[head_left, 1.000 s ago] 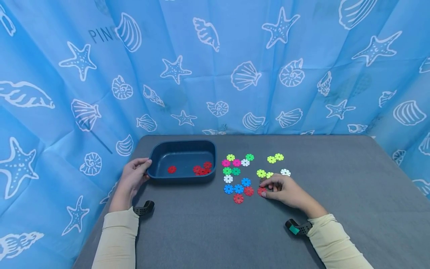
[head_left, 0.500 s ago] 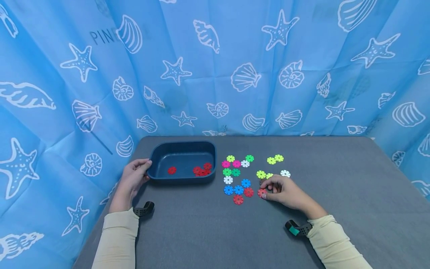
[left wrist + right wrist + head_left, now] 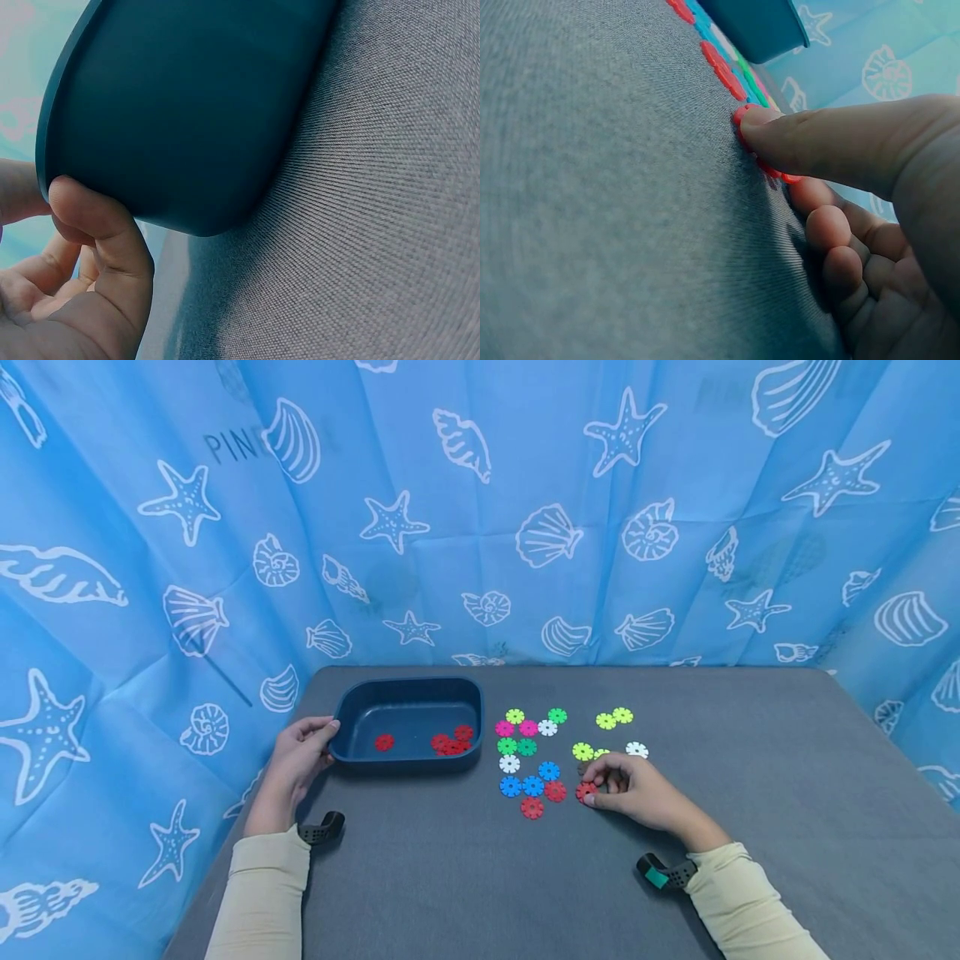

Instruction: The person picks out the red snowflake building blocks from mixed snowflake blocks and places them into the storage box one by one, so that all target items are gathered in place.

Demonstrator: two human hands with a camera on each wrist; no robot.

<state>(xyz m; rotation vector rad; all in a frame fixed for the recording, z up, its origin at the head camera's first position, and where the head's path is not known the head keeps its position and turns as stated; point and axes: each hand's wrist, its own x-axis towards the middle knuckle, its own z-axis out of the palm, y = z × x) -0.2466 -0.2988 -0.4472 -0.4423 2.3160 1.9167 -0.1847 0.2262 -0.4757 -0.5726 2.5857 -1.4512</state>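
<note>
My left hand pinches the left end of a dark blue plastic tub, its thumb on the outer wall in the left wrist view. Several red notched discs lie inside the tub, most of them heaped at its right end. To the right, my right hand holds a red notched disc between thumb and forefinger, close over the grey cloth. In the right wrist view the thumb covers much of this disc, and the other fingers are curled. Two more red discs lie just left of it.
Between tub and right hand lie flat discs: blue, white, green, pink and yellow. Beyond the right hand are more yellow discs and a white disc. A blue shell-print curtain hangs behind the table.
The right thumb and forefinger have closed on the red disc, which has shifted slightly under them. The left hand and the tub stay put; the head view has tilted up slightly.
</note>
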